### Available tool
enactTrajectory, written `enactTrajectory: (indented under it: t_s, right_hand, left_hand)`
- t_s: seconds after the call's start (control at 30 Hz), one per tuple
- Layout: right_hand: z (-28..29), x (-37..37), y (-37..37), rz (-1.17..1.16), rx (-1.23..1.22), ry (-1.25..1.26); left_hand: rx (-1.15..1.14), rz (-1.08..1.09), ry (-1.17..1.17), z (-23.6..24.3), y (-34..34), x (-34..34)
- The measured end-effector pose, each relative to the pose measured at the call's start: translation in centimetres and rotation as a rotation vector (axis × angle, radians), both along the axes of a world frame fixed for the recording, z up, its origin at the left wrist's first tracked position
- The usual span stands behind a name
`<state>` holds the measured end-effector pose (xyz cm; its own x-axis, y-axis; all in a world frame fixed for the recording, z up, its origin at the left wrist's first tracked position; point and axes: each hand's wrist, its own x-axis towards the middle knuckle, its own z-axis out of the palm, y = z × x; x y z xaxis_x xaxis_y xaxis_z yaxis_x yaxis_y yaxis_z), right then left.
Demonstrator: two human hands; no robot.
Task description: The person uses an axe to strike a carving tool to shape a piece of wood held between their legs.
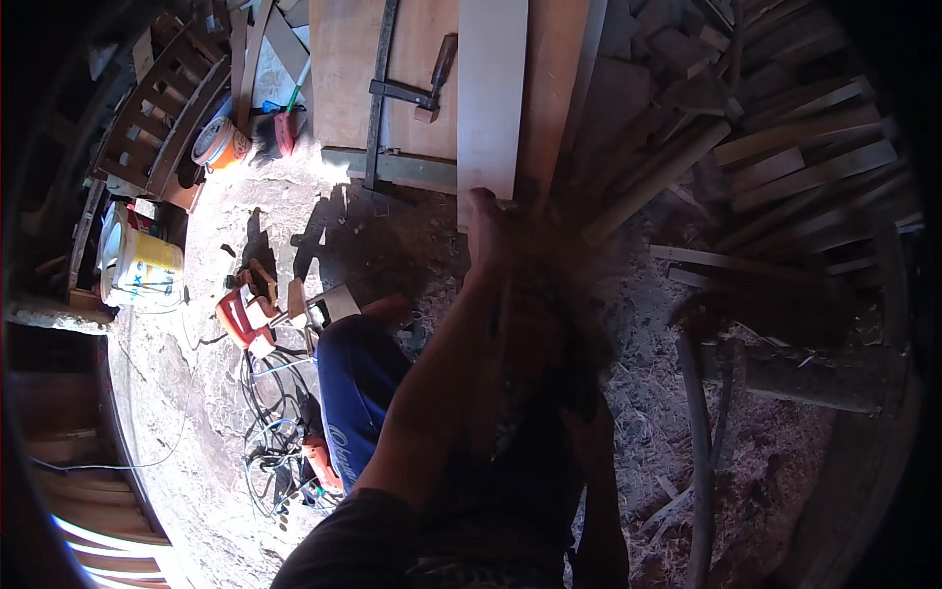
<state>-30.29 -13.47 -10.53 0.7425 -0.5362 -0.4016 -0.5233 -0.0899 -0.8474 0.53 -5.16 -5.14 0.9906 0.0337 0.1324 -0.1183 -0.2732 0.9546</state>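
Left grip is wrapped over the near end of the pale board, which lies lengthwise on the wooden counter w/ that end sticking past the edge; right hand sits low in deep shadow, can't tell if open or closed. Largest to smallest around it: scrap timber pile at right, dirt floor w/ sawdust, chair frame upper left, white-yellow bucket, long bar clamp on counter just left of board. Red power tool & tangled cables lie on floor near blue-clad knee.
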Motion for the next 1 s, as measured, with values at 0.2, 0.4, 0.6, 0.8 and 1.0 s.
enactTrajectory:
  t_s: [0.2, 0.4, 0.6, 0.8, 1.0]
  right_hand:
    - [-2.5, 0.2, 0.1, 0.102, -0.122, -0.096]
    - [-0.6, 0.2, 1.2, 0.049, 0.124, -0.046]
    - [-1.3, -1.0, 0.4, 0.172, -0.193, -0.055]
    - [2.2, 2.0, 1.1, 0.336, -0.284, 0.126]
    - [0.8, 5.1, 2.7, 0.732, -0.681, 0.369]
  left_hand:
    - [-0.009, -0.005, -0.002, -3.9, -0.4, 4.4]
    - [-0.289, -0.02, -0.245, -1.2, 1.7, -1.5]
    - [-0.629, -0.8, 0.388, 0.3, 4.7, 2.4]
    - [-0.521, -0.594, 0.23, 13.0, 9.6, -2.9]
    - [-0.444, -0.378, 0.092, 16.0, 13.0, -2.5]
